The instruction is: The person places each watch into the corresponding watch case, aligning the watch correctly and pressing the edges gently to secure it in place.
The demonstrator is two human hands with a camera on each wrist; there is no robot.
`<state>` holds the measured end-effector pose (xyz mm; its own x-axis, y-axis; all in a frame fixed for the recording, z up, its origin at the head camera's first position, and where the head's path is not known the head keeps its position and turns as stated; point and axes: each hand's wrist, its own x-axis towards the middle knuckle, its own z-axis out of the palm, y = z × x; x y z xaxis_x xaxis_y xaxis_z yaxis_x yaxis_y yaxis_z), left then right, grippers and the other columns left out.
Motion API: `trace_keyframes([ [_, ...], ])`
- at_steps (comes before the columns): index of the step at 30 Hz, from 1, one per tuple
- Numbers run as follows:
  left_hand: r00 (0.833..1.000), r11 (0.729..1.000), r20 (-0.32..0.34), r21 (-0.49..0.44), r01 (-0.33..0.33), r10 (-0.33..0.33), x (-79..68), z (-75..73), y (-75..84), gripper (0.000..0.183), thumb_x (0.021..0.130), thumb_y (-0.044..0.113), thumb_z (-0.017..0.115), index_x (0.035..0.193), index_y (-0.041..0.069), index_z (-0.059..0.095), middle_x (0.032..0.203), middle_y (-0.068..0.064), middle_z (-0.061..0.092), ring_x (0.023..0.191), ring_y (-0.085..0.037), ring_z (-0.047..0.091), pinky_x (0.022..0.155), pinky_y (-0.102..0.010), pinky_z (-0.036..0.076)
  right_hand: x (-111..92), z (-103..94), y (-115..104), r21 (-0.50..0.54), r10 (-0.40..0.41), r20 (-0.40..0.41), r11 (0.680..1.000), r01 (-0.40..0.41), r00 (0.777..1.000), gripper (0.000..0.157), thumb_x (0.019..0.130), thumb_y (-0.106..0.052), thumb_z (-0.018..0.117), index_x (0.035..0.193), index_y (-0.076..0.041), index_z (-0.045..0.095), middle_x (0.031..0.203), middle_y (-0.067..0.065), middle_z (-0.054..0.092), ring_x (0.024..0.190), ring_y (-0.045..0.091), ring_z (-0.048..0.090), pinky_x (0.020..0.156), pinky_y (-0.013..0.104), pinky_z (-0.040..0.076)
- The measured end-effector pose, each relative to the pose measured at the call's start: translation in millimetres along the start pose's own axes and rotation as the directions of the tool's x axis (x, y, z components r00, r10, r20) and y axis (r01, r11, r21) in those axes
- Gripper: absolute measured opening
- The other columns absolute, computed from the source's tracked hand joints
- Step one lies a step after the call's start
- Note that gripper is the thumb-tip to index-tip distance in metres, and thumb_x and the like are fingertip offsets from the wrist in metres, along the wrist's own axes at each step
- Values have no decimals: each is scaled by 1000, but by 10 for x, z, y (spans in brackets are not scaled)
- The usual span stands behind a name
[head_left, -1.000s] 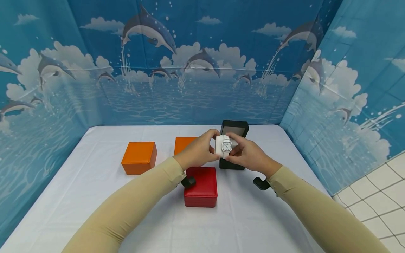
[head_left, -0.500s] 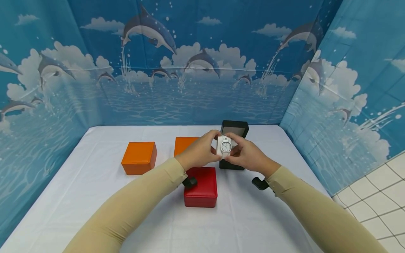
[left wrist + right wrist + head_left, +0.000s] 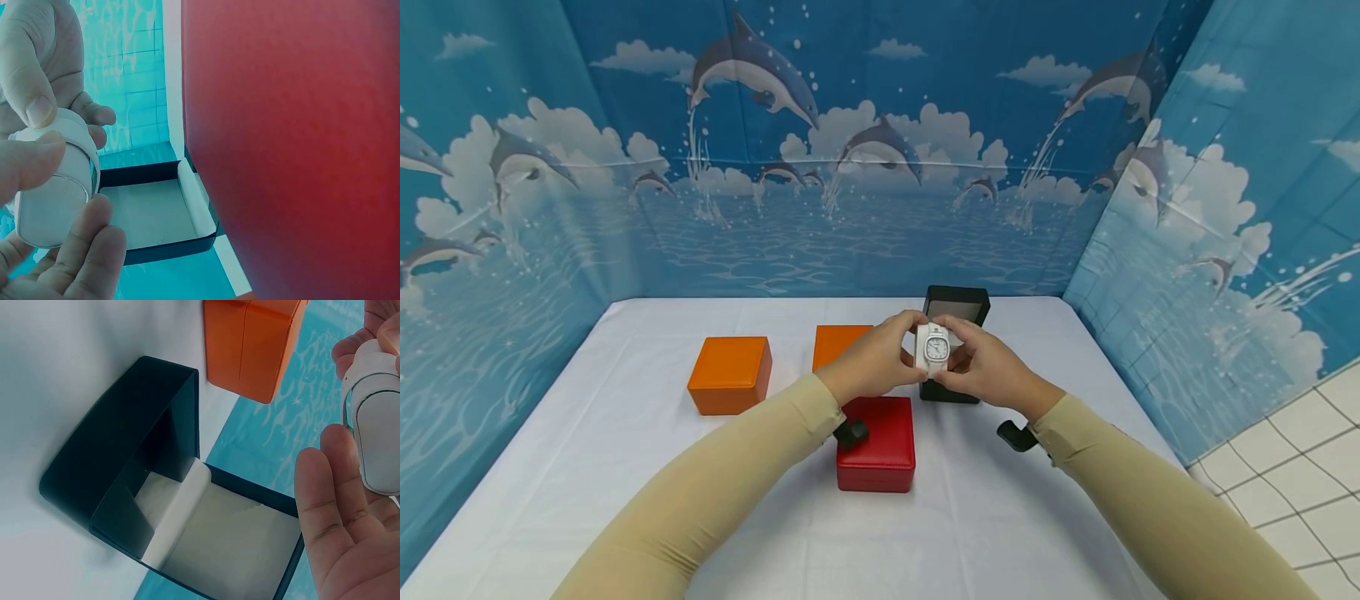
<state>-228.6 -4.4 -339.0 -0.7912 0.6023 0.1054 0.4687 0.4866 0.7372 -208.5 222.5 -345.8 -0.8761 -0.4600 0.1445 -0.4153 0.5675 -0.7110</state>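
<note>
A white wristwatch (image 3: 937, 348) with a rounded-square face is strapped round a white cushion (image 3: 47, 212). My left hand (image 3: 874, 354) pinches its left side between fingers and thumb. From the right, my right hand (image 3: 988, 364) grips it the same way, thumb low and index finger at the top. Its face is turned up toward the head view; both wrist views show the end of the cushion inside the strap. Just behind and below the hands stands a black watch box (image 3: 119, 437) with its lid raised and a pale lining inside.
A closed red box (image 3: 880, 471) sits in front, partly under the left wrist. One orange box (image 3: 730, 367) stands at the left; another orange box (image 3: 838, 342) is partly hidden behind the left hand. White cloth (image 3: 955, 533) covers the table, with a dolphin-print curtain (image 3: 850, 233) behind.
The watch and cushion have turned slightly in the fingers, from leaning sideways to more upright and facing me. The left hand has shifted a little to the right. The boxes have not moved.
</note>
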Motion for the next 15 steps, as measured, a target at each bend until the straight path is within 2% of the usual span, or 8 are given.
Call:
trace_keyframes([
  [15,999,999,8,4,33,-33,34,34,42,78,91,17,84,155,15,40,142,-4,55,101,-11,69,88,-25,62,-27,-22,35,-5,-6,-4,1000,6,1000,68,95,-11,78,153,-18,45,142,13,53,90,22,69,84,33,62],
])
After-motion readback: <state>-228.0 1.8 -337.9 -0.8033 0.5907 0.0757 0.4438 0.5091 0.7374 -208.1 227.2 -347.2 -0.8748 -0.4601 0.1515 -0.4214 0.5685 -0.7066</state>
